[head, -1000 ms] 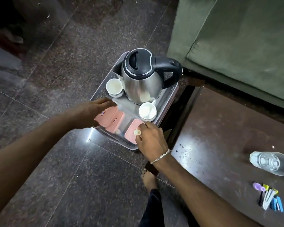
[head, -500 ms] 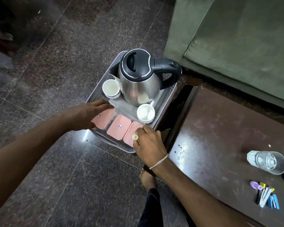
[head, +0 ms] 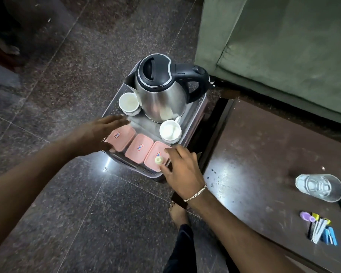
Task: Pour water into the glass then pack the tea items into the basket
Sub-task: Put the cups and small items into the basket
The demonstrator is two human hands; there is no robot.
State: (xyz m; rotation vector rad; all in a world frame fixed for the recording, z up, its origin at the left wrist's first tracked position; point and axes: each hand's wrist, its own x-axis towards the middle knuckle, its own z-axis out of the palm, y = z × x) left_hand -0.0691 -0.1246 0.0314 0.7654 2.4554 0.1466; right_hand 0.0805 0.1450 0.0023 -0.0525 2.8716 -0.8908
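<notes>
Packing is the step in hand, judging by the glass (head: 319, 187) of water already standing on the desk (head: 264, 154), well off to the right of both hands. Farthest left, the left hand (head: 98, 134) hangs spread and flat, holding nothing, its fingers over the first of three pink-lidded boxes (head: 139, 147) that lie in a row along the near side of the basket (head: 193, 123). Just beyond that hand's fingertips sits one white cup (head: 128, 104), and behind the cup stands the kettle (head: 161, 95), upright at the far end of the basket. A second white cup (head: 170, 131) rests just ahead of the right hand (head: 182, 168). That hand lies loosely open over the basket's near right corner, and a small pale knob-like thing (head: 158, 160) shows at its thumb; whether it is pinched or only touched I cannot tell. Far right of this hand, past the glass, a small bundle of coloured spoons (head: 319, 228) lies on the desk. Likely the next move calls for checking that the boxes sit level, then fetching whatever belongs with the tea set.
</notes>
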